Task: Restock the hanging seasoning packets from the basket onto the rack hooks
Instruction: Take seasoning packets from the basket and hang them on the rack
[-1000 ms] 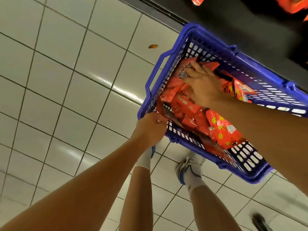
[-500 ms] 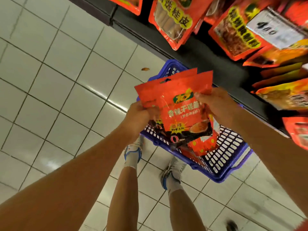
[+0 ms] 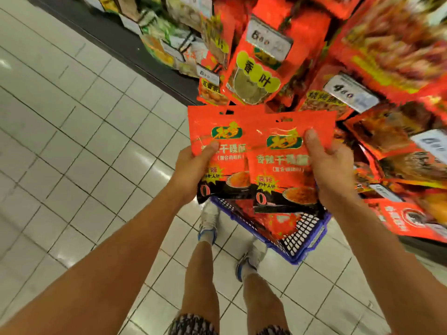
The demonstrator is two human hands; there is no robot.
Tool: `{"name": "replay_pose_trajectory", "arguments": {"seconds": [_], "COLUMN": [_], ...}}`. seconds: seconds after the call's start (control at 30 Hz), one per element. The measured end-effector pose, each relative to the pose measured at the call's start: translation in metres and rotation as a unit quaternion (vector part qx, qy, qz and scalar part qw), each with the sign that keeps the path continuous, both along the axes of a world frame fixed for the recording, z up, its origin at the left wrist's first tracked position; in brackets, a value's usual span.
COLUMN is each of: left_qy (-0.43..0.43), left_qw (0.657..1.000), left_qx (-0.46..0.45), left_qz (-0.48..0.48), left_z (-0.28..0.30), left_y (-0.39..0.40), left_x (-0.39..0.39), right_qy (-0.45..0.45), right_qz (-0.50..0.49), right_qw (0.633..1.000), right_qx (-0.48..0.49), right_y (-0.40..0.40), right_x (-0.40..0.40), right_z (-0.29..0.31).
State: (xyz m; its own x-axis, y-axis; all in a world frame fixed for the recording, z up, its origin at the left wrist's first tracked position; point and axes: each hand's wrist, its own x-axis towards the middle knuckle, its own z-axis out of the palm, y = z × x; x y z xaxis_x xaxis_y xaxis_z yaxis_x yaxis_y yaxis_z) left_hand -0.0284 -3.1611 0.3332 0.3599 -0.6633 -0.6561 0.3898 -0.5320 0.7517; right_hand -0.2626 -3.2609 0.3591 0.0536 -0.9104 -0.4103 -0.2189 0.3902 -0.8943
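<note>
Within the last second the right hand (image 3: 324, 163) had left the basket (image 3: 302, 240), and both hands had lifted the red packets (image 3: 278, 151) from it to rack (image 3: 314, 68) height. The left hand (image 3: 193, 165) pinched the rear packet's left edge with its thumb on the face; the right hand gripped the front packet's right edge, fanning the two apart. The basket stood on the floor below them, so picking was done and hooking judged next.

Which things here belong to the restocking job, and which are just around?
Job: left packet in left hand; right packet in right hand; basket; rack packets.
Around: price tag; floor; shoes.
</note>
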Motion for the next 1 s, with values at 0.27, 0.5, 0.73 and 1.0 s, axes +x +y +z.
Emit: {"name": "replay_pose_trajectory", "arguments": {"seconds": [0.27, 0.5, 0.73, 1.0], "left_qy": [-0.037, -0.067, -0.113, -0.118], "left_qw": [0.99, 0.958, 0.908, 0.887], "left_qx": [-0.131, -0.277, -0.403, -0.445], "left_qz": [-0.025, 0.008, 0.022, -0.025], "left_z": [0.194, 0.352, 0.468, 0.534], "left_y": [-0.026, -0.069, -0.095, -0.131], "left_x": [0.031, 0.059, 0.081, 0.078], "right_qy": [-0.02, 0.009, 0.008, 0.007], "right_qz": [-0.038, -0.075, -0.129, -0.156], "right_qw": [0.983, 0.934, 0.881, 0.855], "right_qx": [-0.179, -0.349, -0.455, -0.495], "right_y": [-0.017, -0.043, -0.055, -0.095], "right_x": [0.009, 0.027, 0.029, 0.028], "right_z": [0.213, 0.385, 0.484, 0.575]}}
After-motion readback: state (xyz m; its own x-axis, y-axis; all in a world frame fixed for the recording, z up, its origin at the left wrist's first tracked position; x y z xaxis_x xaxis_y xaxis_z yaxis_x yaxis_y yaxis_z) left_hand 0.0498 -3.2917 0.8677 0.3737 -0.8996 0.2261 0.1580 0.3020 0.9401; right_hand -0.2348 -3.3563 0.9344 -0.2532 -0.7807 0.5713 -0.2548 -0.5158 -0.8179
